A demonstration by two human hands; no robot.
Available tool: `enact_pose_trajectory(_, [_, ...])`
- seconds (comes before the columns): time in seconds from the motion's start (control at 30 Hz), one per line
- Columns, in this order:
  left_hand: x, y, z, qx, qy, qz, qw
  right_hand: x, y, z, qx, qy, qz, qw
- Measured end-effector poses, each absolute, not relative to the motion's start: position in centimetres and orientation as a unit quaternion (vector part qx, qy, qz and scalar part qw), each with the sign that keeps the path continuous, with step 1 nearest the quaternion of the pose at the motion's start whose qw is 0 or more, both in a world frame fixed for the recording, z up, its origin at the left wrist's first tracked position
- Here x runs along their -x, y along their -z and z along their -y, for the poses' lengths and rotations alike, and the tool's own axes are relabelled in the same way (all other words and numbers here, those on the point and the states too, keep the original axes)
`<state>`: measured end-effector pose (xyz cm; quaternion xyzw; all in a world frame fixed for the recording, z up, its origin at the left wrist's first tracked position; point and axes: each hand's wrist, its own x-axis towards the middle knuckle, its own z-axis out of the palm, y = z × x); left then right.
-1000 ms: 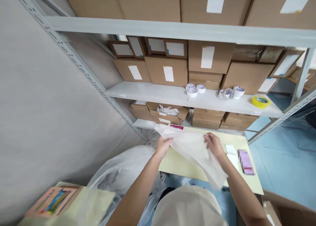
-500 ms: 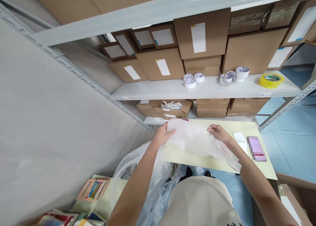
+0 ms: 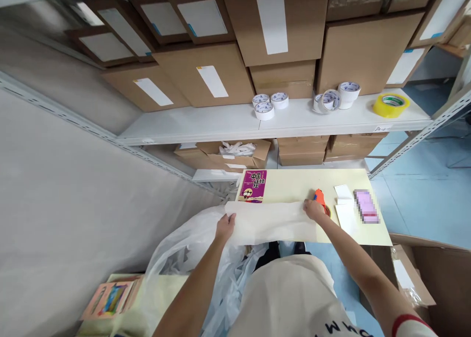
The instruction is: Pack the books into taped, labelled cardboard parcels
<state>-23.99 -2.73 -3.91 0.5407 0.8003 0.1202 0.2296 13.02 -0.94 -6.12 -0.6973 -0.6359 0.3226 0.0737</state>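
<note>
A thin, translucent white packing sheet (image 3: 270, 223) is stretched across the front of the pale yellow table (image 3: 290, 185). My left hand (image 3: 225, 227) is closed on its left end, the thumb lying on top. At the right end my right hand (image 3: 313, 209) pinches the upper edge. Just beyond the left part of the sheet lies a purple book (image 3: 252, 186) with Chinese lettering. Right beside my right hand is an orange tape dispenser (image 3: 319, 197), partly hidden by it. White papers (image 3: 345, 210) and a blurred purple item (image 3: 366, 205) lie farther right.
Tape rolls (image 3: 264, 111) and a yellow tape roll (image 3: 391, 105) sit on the shelf (image 3: 221, 121) behind, before cardboard boxes (image 3: 209, 77). A large clear plastic bag (image 3: 184, 244) hangs at left, near stacked books (image 3: 110, 298). An open carton (image 3: 437, 263) stands at lower right.
Both hands have brought the sheet down and toward me, flattening it along the table's front. The purple book and tape dispenser now show more fully. The view has shifted and tilted.
</note>
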Motion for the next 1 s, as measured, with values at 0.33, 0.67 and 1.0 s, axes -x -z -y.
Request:
enact_pose_trajectory(0.33, [23.5, 9.2, 1.2, -0.488, -0.075, -0.835, 0.241, -8.1, 9.5, 5.2, 0.594, -0.201, 0.778, -0.004])
enact_pose_trajectory(0.67, [20.8, 9.9, 3.4, -0.505, -0.024, -0.857, 0.095, -9.0, 12.3, 8.2, 0.611, -0.296, 0.720, -0.141])
enact_pose_trajectory(1.0, [17.7, 13.6, 5.1, -0.679, 0.163, -0.667, 0.259, -7.1, 11.9, 6.6, 0.642, -0.336, 0.671, -0.156])
